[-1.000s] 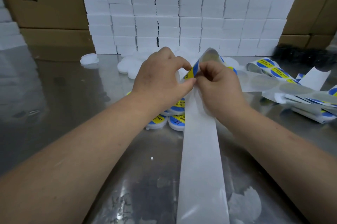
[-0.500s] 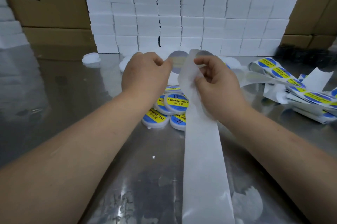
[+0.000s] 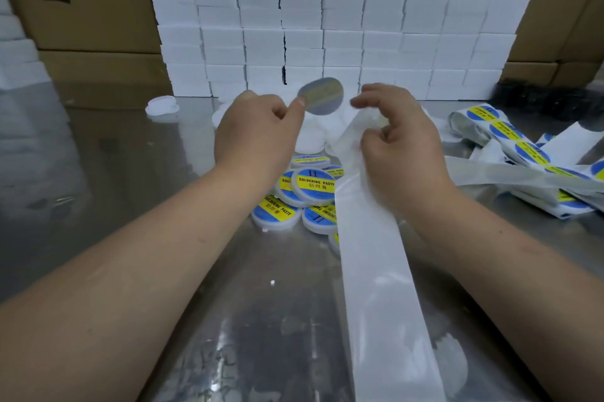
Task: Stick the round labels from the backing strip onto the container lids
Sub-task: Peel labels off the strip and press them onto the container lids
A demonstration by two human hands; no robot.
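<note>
label (image 3: pixel 322 96) now peeled, left fingers (image 3: pixel 298 108) pinching it face-away; right fingers (image 3: pixel 372 95) hold near-far strip (image 3: pixel 371 257).

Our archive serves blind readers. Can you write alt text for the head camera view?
A person's left hand pinches a peeled round label while the right hand holds the backing strip. Below them, labelled lids lie piled on a metal table before stacked white boxes.

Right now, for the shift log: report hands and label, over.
Left hand pinches a peeled round label, lifted clear. Right hand holds the backing strip. Bare white lids beyond, labelled lids below; path unblocked.
</note>
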